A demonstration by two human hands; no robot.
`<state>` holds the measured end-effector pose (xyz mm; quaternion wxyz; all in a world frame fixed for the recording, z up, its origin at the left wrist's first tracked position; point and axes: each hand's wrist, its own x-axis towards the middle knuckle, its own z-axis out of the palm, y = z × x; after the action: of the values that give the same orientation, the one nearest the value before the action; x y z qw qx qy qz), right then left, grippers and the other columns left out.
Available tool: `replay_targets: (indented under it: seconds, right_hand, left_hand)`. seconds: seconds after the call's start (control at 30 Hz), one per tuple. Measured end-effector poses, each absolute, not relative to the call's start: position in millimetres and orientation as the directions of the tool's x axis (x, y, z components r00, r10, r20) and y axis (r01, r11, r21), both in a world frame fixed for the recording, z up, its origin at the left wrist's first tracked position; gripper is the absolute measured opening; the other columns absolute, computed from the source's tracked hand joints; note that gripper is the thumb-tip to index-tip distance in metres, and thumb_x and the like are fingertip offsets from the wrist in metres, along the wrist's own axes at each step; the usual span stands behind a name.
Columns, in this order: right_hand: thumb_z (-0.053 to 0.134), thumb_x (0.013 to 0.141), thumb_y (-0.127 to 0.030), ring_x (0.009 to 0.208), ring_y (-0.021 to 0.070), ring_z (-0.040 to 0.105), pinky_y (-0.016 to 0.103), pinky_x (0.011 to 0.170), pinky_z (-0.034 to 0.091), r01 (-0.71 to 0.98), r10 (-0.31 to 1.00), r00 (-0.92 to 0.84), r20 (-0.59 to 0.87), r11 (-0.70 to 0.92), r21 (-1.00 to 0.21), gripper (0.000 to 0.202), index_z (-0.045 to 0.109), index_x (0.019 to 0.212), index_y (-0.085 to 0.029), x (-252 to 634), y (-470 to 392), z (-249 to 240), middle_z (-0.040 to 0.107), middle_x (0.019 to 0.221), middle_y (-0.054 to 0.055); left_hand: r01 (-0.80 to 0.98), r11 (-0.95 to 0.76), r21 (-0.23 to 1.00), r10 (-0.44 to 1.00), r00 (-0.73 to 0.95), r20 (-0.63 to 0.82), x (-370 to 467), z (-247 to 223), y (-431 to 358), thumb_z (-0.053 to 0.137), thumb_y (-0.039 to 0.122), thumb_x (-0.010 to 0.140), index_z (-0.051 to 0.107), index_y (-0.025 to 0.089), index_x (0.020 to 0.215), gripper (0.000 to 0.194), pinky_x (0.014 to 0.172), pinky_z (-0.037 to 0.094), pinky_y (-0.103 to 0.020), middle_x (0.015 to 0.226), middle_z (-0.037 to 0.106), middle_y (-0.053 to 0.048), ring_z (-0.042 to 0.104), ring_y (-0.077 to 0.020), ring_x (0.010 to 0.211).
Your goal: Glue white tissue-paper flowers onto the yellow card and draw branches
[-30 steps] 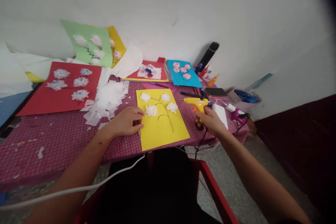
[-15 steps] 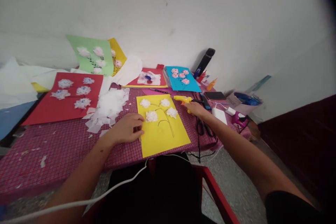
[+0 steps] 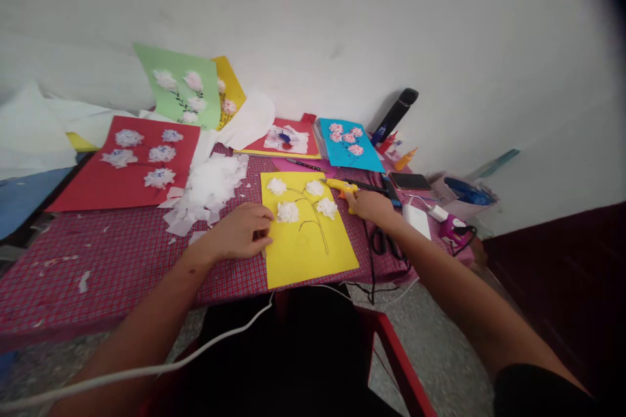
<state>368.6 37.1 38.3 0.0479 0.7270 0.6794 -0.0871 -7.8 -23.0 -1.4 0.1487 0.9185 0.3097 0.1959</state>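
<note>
A yellow sheet (image 3: pixel 298 251) lies on the table with pencil-drawn stems and several white tissue-paper flowers (image 3: pixel 288 212). My left hand (image 3: pixel 242 232) rests at its left edge, fingers loosely bent and apart, fingertips touching the border. Gripped in my right hand (image 3: pixel 374 207) is a yellow hot glue gun (image 3: pixel 341 185) with an orange trigger. Its nozzle points left, over the sheet's upper right edge near the flowers. Left of the sheet is a heap of white tissue pieces (image 3: pixel 208 186). Black-handled scissors (image 3: pixel 379 241) lie partly hidden under my right forearm.
Finished flower cards stand or lie behind: red (image 3: pixel 141 156), green (image 3: pixel 180 88) and blue (image 3: pixel 349 146). A pen (image 3: pixel 304 164) lies behind the sheet. At right are a phone (image 3: pixel 409 181), a white adapter box (image 3: pixel 417 220) and paint tubes (image 3: pixel 405 158). A white cable (image 3: pixel 215 344) crosses my lap.
The camera view has shifted slightly, moving the scene a little to the right and up. My left hand stays at the sheet's edge; the glue gun remains in my right hand near the upper right edge.
</note>
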Motion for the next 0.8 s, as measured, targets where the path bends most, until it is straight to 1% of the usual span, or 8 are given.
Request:
replay_targets:
  seconds: [0.1, 0.27, 0.33, 0.4, 0.47, 0.5, 0.63, 0.8]
  right_hand:
    - [0.044, 0.101, -0.063, 0.086, 0.0355, 0.073, 0.041, 0.075, 0.049, 0.997, 0.997, 0.074, 0.019, -0.074, -0.036, 0.058, 0.072, 0.101, -0.013, 355, 4, 54, 0.076, 0.094, 0.025]
    - [0.048, 0.102, -0.055, 0.069, 0.0227, 0.066, 0.033, 0.064, 0.043, 0.898, 0.967, -0.132, 0.217, 0.209, -0.387, 0.040, 0.066, 0.087, -0.022, 329, -70, 42, 0.073, 0.080, 0.009]
    - [0.051, 0.102, -0.052, 0.067, 0.0213, 0.063, 0.033, 0.064, 0.044, 0.816, 0.958, -0.105, 0.267, 0.236, -0.528, 0.036, 0.065, 0.086, -0.023, 324, -87, 22, 0.070, 0.075, 0.007]
    - [0.053, 0.101, -0.050, 0.064, 0.0204, 0.061, 0.032, 0.062, 0.044, 0.749, 0.960, -0.041, 0.277, 0.213, -0.627, 0.033, 0.064, 0.085, -0.023, 322, -94, 2, 0.069, 0.074, 0.005]
    - [0.054, 0.100, -0.049, 0.064, 0.0204, 0.060, 0.033, 0.062, 0.045, 0.711, 0.959, -0.006, 0.282, 0.202, -0.673, 0.032, 0.064, 0.086, -0.023, 322, -95, -12, 0.068, 0.074, 0.004]
    - [0.055, 0.100, -0.049, 0.065, 0.0207, 0.060, 0.033, 0.062, 0.045, 0.700, 0.958, 0.002, 0.286, 0.203, -0.684, 0.031, 0.064, 0.086, -0.023, 323, -94, -17, 0.068, 0.074, 0.004]
    - [0.057, 0.099, -0.048, 0.065, 0.0213, 0.061, 0.034, 0.062, 0.045, 0.666, 0.958, 0.007, 0.288, 0.210, -0.715, 0.030, 0.066, 0.087, -0.022, 326, -91, -21, 0.069, 0.075, 0.005]
    - [0.059, 0.098, -0.046, 0.062, 0.0200, 0.059, 0.033, 0.060, 0.044, 0.651, 0.953, -0.019, 0.302, 0.241, -0.720, 0.028, 0.067, 0.085, -0.022, 327, -92, -22, 0.067, 0.072, 0.003]
  left_hand:
    - [0.518, -0.763, 0.386, 0.629, 0.731, 0.263, -7, -2, -21, 0.066, 0.030, 0.089, 0.068, 0.020, 0.078, 0.015, 0.103, 0.047, -0.046, 0.118, 0.073, -0.009, 0.067, -0.0262, 0.108]
    - [0.489, -0.769, 0.412, 0.633, 0.673, 0.383, -3, 8, -30, 0.063, 0.029, 0.091, 0.065, 0.022, 0.078, 0.014, 0.097, 0.051, -0.046, 0.101, 0.076, -0.007, 0.069, -0.0237, 0.097]
    - [0.479, -0.725, 0.495, 0.689, 0.498, 0.526, -6, 16, -44, 0.061, 0.029, 0.093, 0.065, 0.023, 0.085, 0.011, 0.094, 0.054, -0.045, 0.098, 0.076, -0.006, 0.070, -0.0220, 0.095]
    - [0.503, -0.610, 0.612, 0.760, 0.151, 0.633, -15, 21, -61, 0.056, 0.030, 0.098, 0.065, 0.025, 0.096, 0.011, 0.091, 0.057, -0.044, 0.102, 0.075, -0.005, 0.070, -0.0215, 0.097]
    - [0.551, -0.449, 0.703, 0.766, -0.168, 0.621, -29, 23, -77, 0.051, 0.031, 0.100, 0.063, 0.025, 0.102, 0.014, 0.089, 0.058, -0.043, 0.101, 0.073, -0.005, 0.070, -0.0208, 0.096]
    - [0.582, -0.378, 0.720, 0.769, -0.235, 0.594, -38, 22, -84, 0.053, 0.032, 0.100, 0.064, 0.025, 0.104, 0.014, 0.087, 0.059, -0.041, 0.100, 0.072, -0.004, 0.070, -0.0201, 0.094]
    - [0.746, -0.225, 0.627, 0.822, -0.200, 0.534, -68, 16, -101, 0.059, 0.033, 0.098, 0.066, 0.024, 0.104, 0.013, 0.088, 0.057, -0.037, 0.101, 0.073, -0.003, 0.070, -0.0188, 0.093]
    - [0.851, -0.220, 0.476, 0.908, 0.001, 0.418, -68, 15, -96, 0.055, 0.030, 0.098, 0.068, 0.022, 0.096, 0.015, 0.088, 0.054, -0.036, 0.099, 0.075, -0.004, 0.068, -0.0205, 0.094]
